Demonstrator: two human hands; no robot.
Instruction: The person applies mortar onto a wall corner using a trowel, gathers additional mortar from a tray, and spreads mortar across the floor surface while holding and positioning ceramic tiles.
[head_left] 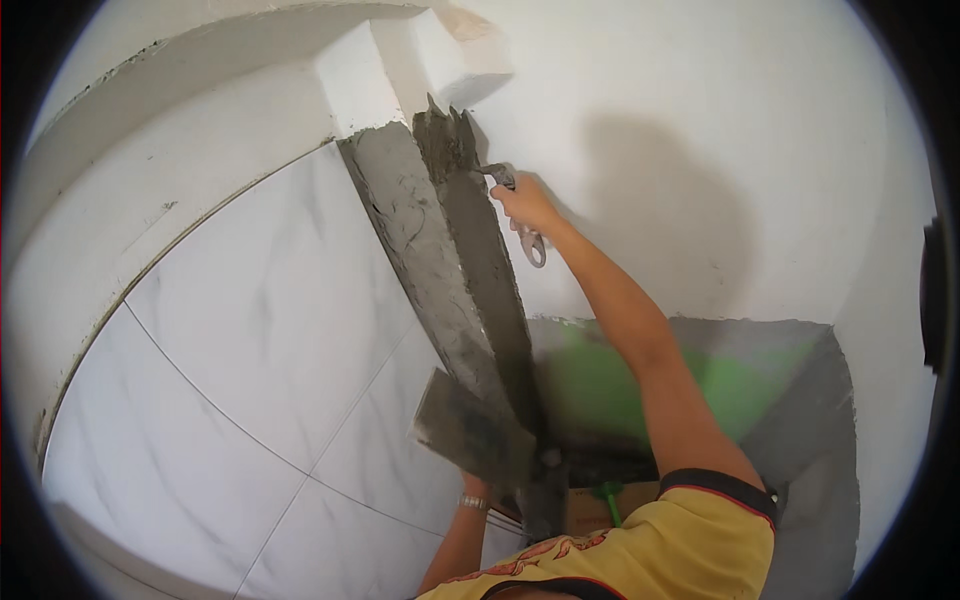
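My right hand point(525, 205) grips the loop-ended grey handle of a trowel point(500, 175), whose blade is at the dark, wet mortar point(445, 140) near the top of a narrow vertical column. Beside that strip, the column's other face point(400, 215) has lighter grey render. Low in the middle, my left hand point(476, 484) holds up a flat rectangular mortar-smeared board point(470, 430); most of its fingers are hidden behind the board.
White marbled tiles point(230, 360) cover the left wall below a plastered ledge point(200, 110). The right wall point(820, 170) is white above a grey lower band with green patches point(740, 380). A cardboard box point(590, 505) and a green object point(612, 500) lie low behind my body.
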